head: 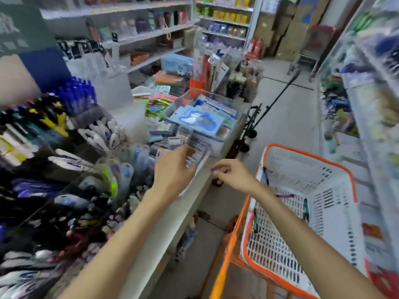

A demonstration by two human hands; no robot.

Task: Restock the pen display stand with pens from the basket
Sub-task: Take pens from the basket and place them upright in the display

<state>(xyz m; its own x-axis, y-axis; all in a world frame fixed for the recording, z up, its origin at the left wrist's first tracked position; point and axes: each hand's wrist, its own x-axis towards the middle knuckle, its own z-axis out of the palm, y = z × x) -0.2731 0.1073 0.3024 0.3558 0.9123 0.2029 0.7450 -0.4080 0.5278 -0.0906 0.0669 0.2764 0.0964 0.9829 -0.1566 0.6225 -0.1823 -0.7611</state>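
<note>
Head view, the only one given, looks down over a stationery counter with a basket [311, 160] at the right: white mesh walls, orange rim, seated on an orange frame so that its mouth stands about level with the counter edge, presumably to keep stock within easy reach. A few pens [266, 176] lie loose inside it, one dark one near the far left corner, a purple one [284, 195] further in and a dark greenish one against the mesh floor; the rest of the basket floor shows bare mesh. The pen display stand [90, 160] fills the left of the frame, its compartments stepped in tiers and packed with pens standing tilted toward the aisle, which lets the caps show to a shopper. The left hand [172, 169] reaches over the stand's right end toward a clear box of small items [196, 151], fingers loosely curled; motion blur hides whether they hold anything, though a pale thin strip [197, 171] runs just beside the knuckles, and I cannot tell if it is a pen or the counter's edge trim. The right hand [234, 175] hovers between counter and basket, thumb and forefinger drawn close as if pinching something slim, but nothing clear shows between them. By my judgement the restocking is under way, with pens left to move.
</note>
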